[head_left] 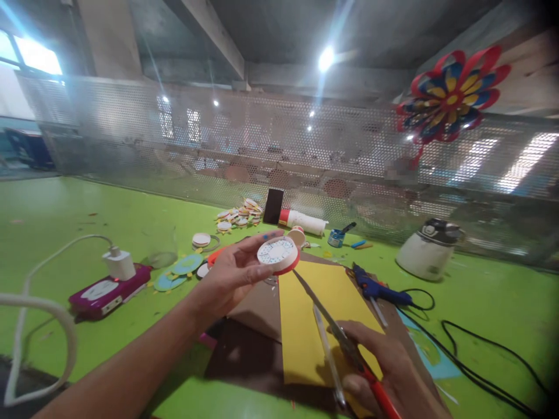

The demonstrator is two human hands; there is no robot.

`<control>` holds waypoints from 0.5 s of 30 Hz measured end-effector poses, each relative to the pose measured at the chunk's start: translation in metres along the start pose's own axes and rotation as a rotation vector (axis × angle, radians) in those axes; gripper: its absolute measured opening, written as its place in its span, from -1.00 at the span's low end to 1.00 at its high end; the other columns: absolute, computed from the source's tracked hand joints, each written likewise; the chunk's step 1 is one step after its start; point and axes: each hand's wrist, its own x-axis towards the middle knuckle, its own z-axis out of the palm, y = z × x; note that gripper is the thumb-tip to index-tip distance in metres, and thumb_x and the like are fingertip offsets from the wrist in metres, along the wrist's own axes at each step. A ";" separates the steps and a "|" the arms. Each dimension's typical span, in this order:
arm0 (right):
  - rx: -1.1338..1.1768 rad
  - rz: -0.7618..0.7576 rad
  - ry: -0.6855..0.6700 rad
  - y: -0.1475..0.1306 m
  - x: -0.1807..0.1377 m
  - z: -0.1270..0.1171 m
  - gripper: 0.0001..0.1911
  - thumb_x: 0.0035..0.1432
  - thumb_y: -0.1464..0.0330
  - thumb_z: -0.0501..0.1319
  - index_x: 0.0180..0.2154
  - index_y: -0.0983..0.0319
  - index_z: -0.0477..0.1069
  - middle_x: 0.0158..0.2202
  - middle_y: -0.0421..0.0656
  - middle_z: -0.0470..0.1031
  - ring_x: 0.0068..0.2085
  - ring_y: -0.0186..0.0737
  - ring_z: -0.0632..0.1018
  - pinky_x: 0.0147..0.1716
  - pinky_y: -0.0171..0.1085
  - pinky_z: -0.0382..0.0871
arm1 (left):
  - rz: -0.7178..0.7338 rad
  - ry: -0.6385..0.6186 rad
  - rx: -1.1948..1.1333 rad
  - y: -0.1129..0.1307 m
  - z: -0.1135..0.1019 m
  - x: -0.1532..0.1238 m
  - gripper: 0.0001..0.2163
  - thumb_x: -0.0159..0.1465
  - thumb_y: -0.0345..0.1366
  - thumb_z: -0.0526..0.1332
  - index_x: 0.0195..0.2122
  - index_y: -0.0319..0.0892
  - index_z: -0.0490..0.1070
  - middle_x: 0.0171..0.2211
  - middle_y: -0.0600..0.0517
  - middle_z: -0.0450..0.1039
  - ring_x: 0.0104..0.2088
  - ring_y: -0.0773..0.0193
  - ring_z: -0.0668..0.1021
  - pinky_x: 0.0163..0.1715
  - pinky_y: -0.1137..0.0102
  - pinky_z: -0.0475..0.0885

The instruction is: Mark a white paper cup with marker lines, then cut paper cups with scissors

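My left hand [231, 273] grips a round cup-base piece [278, 251] between thumb and fingers. It looks cut from a paper cup, with a white, blue-speckled face and a red edge. In my right hand [388, 355] is a pair of scissors [345, 343] with red handles, the tip pointing up towards the cup-base piece and close to its lower edge. Beneath the scissors lies a sheet of yellow paper [305, 343] on darker card [244, 355]. A narrow pale stick [327, 355] shows beside the blade; whether it is held, I cannot tell.
A blue glue gun [379, 289] with its black cord lies right, near a white kettle [428, 250]. On the left stand a purple power strip [109, 293] and white plug [119, 265]. Behind are a phone [273, 206], stacked cups [305, 222], paint jar [336, 237] and several discs [240, 215].
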 end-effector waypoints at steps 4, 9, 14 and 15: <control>0.054 -0.016 0.068 0.003 -0.001 0.005 -0.66 0.12 0.03 0.23 -0.24 0.14 0.53 -0.55 -0.21 0.47 -0.50 -0.17 0.52 -0.53 -0.32 0.41 | 0.008 -0.044 0.031 0.000 0.000 -0.001 -0.55 0.05 -0.31 0.48 0.02 -0.06 0.57 -0.01 -0.08 0.61 0.01 0.13 0.59 0.09 0.28 0.45; 0.000 -0.064 0.125 0.006 -0.003 0.009 -0.55 0.19 -0.07 0.15 -0.18 0.13 0.52 -0.56 -0.22 0.46 -0.58 -0.24 0.45 -0.56 -0.33 0.35 | 0.025 -0.097 0.022 0.003 0.001 -0.002 -0.55 0.07 -0.37 0.47 0.02 -0.06 0.57 0.02 -0.04 0.60 0.00 0.23 0.60 0.00 0.45 0.50; -0.092 -0.102 0.180 0.011 -0.008 0.014 -0.53 0.27 -0.05 0.07 -0.06 0.13 0.46 -0.56 -0.22 0.41 -0.58 -0.22 0.42 -0.52 -0.29 0.35 | -0.002 -0.169 -0.037 0.008 0.005 -0.004 -0.53 0.06 -0.40 0.48 0.03 -0.05 0.56 0.02 -0.06 0.59 -0.07 0.18 0.64 -0.05 0.34 0.57; -0.102 -0.102 0.185 0.012 -0.008 0.014 -0.54 0.28 -0.04 0.05 -0.08 0.13 0.45 -0.56 -0.22 0.40 -0.58 -0.22 0.42 -0.52 -0.29 0.34 | -0.003 -0.162 -0.042 0.008 0.005 -0.004 -0.53 0.05 -0.41 0.49 0.02 -0.06 0.57 0.00 -0.07 0.60 -0.08 0.15 0.65 -0.05 0.31 0.58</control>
